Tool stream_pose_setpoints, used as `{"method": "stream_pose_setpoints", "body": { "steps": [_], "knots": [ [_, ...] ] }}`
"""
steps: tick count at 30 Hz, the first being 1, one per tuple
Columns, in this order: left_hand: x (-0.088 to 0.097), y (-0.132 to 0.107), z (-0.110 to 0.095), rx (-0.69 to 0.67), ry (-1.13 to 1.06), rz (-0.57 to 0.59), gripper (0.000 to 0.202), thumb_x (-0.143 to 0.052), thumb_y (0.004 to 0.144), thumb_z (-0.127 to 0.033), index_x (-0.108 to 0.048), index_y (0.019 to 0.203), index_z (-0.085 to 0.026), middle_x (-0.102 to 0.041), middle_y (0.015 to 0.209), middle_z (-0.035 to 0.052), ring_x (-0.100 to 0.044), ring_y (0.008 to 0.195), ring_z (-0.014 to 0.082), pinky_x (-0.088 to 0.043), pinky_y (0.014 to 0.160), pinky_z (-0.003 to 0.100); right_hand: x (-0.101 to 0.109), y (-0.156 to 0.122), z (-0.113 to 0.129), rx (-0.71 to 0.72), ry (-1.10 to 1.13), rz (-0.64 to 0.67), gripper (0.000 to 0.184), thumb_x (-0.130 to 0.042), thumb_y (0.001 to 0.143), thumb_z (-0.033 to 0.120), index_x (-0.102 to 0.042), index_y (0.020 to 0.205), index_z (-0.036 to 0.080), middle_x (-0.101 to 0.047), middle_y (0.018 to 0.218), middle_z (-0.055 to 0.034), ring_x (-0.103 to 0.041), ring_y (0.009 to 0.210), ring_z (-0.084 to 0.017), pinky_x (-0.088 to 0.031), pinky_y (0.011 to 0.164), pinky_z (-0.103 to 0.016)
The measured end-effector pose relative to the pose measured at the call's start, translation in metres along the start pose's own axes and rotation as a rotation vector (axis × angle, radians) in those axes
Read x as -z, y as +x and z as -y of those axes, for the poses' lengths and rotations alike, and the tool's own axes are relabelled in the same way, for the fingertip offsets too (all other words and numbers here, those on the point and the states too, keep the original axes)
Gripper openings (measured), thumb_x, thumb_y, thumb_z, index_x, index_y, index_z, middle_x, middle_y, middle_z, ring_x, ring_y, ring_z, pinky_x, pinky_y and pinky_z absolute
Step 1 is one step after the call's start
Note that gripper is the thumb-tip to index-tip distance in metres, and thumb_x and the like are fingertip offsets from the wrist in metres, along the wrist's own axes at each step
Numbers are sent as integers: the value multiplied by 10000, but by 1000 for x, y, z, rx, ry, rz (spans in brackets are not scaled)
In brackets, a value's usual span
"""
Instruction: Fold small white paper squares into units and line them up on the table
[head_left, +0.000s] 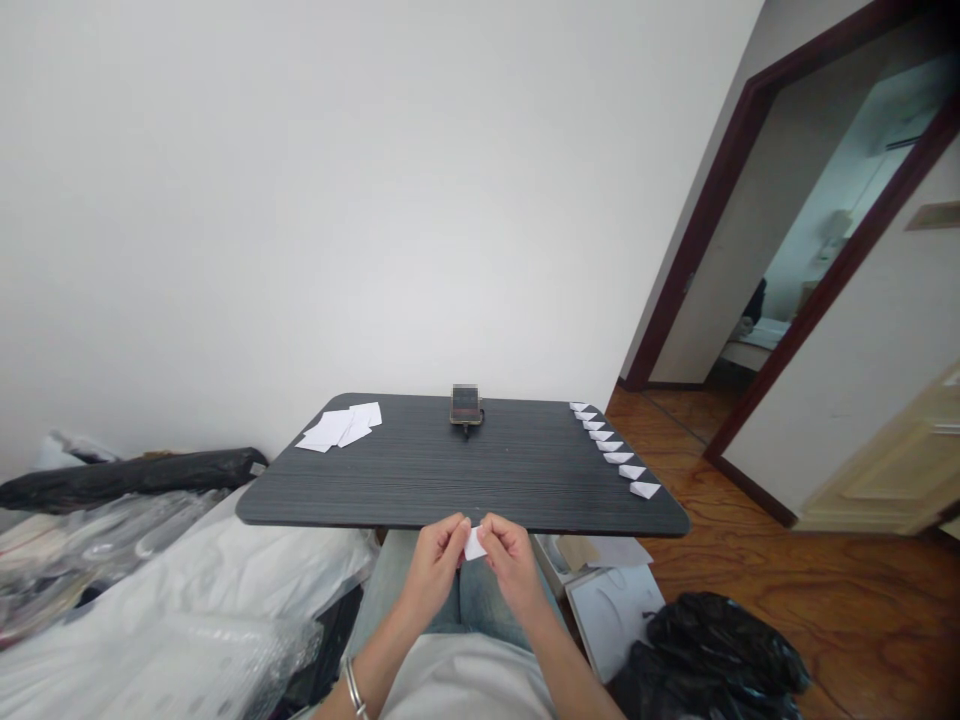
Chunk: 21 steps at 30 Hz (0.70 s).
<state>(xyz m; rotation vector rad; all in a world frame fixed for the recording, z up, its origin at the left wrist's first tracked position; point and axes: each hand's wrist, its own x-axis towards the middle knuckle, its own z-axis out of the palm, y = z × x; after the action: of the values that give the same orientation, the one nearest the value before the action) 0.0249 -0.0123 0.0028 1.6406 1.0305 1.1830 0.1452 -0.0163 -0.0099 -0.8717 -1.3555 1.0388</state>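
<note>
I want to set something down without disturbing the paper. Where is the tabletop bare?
The black wood-grain tabletop is bare before the small dark rectangular device, between the loose white paper sheets and the folded white paper pieces; its near left corner is too. Crowded: far left corner, right edge.

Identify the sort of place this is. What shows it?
Likely a room in a home, perhaps partly used for storage: wood-patterned floor, a dark red door frame, and clear plastic wrapping heaped left of the black wood-grain table.
</note>
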Motion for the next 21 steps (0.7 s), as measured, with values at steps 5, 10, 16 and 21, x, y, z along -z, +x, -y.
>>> {"method": "stream_pose_setpoints", "body": {
  "steps": [5,10,16,21],
  "knots": [
    [-2,-2,-4,40,-95,94,345,-463,831,-446,-436,621,-173,-413,532,-47,-383,507,103,-305,504,214,0,-1,1,16,23,-160,344,-470,822,359,-345,542,202,-286,518,68,-249,480,-90,-205,445,-223],
    [3,-1,-4,22,-102,75,309,-485,829,-429,-467,664,-168,-432,560,-43,-398,519,105,-321,513,210,3,1,3,-5,38,-88,341,-476,826,407,-376,573,202,-301,499,77,-251,448,-84,-208,426,-214],
    [9,0,-6,-13,59,123,303,-487,834,-386,-487,634,-159,-420,526,-46,-387,510,105,-304,515,213,7,3,3,30,13,-49,301,-506,829,383,-444,608,188,-356,533,62,-303,472,-88,-237,446,-216],
    [10,1,-6,-6,-65,-26,317,-496,824,-401,-473,617,-162,-440,554,-37,-422,535,112,-342,526,213,7,0,3,-16,0,82,300,-533,809,389,-435,609,188,-375,513,67,-321,455,-83,-242,448,-212]
  ]
}}
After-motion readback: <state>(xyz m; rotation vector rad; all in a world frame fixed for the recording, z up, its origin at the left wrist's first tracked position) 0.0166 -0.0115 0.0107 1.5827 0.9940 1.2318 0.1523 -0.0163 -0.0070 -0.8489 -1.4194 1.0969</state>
